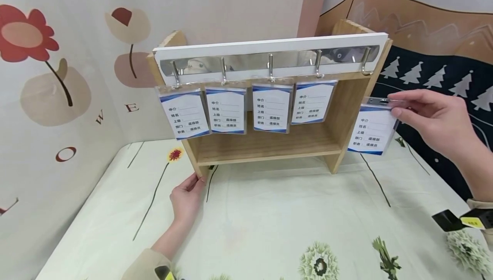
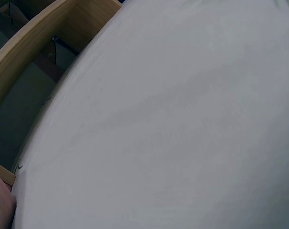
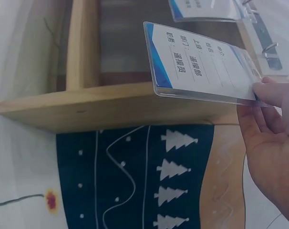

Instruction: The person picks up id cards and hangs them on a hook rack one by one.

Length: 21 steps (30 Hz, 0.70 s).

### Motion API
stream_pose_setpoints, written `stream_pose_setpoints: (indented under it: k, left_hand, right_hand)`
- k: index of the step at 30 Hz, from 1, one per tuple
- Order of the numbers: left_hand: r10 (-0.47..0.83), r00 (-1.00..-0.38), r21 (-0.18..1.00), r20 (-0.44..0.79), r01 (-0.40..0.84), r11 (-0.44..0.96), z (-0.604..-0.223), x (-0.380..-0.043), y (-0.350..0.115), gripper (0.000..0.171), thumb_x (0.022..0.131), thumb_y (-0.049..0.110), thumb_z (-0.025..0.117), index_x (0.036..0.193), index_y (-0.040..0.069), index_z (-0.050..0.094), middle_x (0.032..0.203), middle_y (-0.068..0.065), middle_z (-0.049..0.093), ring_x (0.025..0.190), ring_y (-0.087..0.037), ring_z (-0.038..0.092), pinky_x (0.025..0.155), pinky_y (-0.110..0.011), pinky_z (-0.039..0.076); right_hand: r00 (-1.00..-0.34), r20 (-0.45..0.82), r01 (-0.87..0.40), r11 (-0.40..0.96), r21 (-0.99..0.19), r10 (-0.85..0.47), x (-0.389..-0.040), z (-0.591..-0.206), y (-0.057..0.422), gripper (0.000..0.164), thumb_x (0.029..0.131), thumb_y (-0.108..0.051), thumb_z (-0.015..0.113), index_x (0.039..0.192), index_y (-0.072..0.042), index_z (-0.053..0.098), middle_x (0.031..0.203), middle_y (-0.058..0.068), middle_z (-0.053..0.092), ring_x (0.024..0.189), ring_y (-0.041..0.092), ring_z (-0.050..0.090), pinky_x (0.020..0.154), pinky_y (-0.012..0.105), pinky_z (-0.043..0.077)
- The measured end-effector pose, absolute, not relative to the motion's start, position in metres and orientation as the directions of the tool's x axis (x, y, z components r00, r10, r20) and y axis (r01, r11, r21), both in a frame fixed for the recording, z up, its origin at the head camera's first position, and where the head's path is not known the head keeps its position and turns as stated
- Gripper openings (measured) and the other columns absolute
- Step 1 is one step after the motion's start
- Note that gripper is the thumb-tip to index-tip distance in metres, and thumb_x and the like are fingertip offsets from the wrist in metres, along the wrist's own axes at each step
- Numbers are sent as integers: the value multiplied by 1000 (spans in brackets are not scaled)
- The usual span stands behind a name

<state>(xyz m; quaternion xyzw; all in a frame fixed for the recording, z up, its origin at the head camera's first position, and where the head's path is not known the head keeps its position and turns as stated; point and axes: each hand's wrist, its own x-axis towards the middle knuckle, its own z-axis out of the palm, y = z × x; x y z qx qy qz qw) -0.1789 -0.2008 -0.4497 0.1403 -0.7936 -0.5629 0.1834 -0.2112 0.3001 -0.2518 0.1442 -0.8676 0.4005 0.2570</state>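
Note:
My right hand (image 1: 443, 121) pinches a clear-sleeved name badge (image 1: 371, 131) by its top corner, between thumb and fingers. In the right wrist view that badge (image 3: 197, 67) is in front of the side panel of a wooden shelf (image 1: 265, 145). The rightmost metal hook (image 1: 365, 61) on the shelf's white front rail is bare, up and left of the held badge. Similar badges (image 1: 271, 108) hang in a row from the other hooks. My left hand (image 1: 187, 199) grips the foot of the shelf's left side panel, low at the table; its fingertips are partly hidden.
The shelf stands on a table with a pale flowered cloth (image 1: 262, 211). Behind it hangs a light curtain with flower prints (image 1: 239, 6). At the right is a dark cloth with white trees (image 1: 435, 76).

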Motion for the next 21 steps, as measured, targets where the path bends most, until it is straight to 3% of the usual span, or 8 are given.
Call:
stream_pose_setpoints:
  k: [7,21]
  left_hand:
    - [-440,-888,944,134,-20,328,-449,-178,-200,34,100,11,67,131,-2,67,122,-20,70,112,-32,69,75,-4,49]
    - [-441,-888,943,130,-26,331,-448,-178,-200,34,100,11,66,131,-2,67,124,-20,69,113,-33,69,74,-3,48]
  right_hand:
    - [-776,626,-545,589,-597,-83,-213,-240,290,38,93,11,67,124,-9,74,111,-19,67,95,-3,63,84,3,45]
    - [-699,706,-635,550,-542,-112,-210,-217,271,31,93,14,65,121,2,72,111,-8,69,96,5,65,89,7,47]
